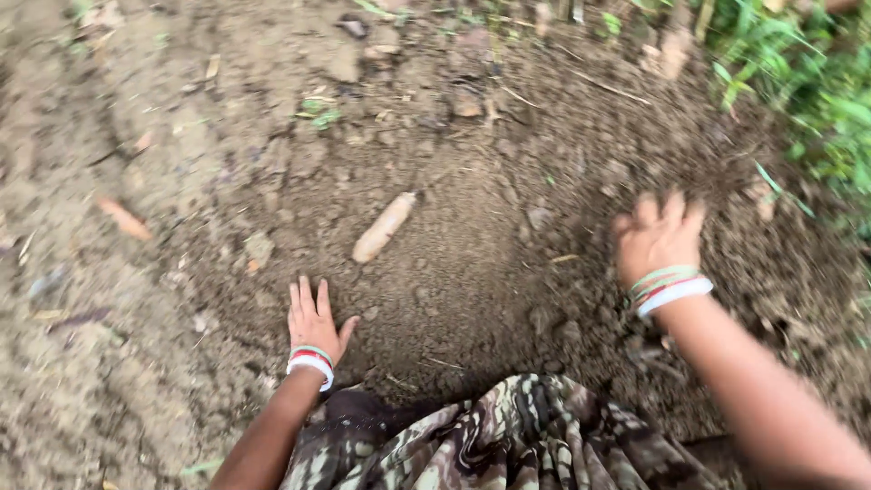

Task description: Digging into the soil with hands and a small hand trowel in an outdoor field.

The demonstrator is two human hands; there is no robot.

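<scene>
My left hand [314,319] lies flat on loose brown soil [454,290], fingers together and pointing away from me, holding nothing. My right hand [657,238] is blurred, its fingers spread and pressed into the raised soil at the right side of a shallow hollow. Both wrists carry coloured bangles. A pale tan, elongated root-like piece [383,227] lies on the soil ahead of my left hand, apart from both hands.
Patterned brown and cream cloth [508,440] covers my lap at the bottom edge. Green plants [807,82] grow at the upper right. Dry leaves [125,220], small stones and clods are scattered over the earth at the left and top.
</scene>
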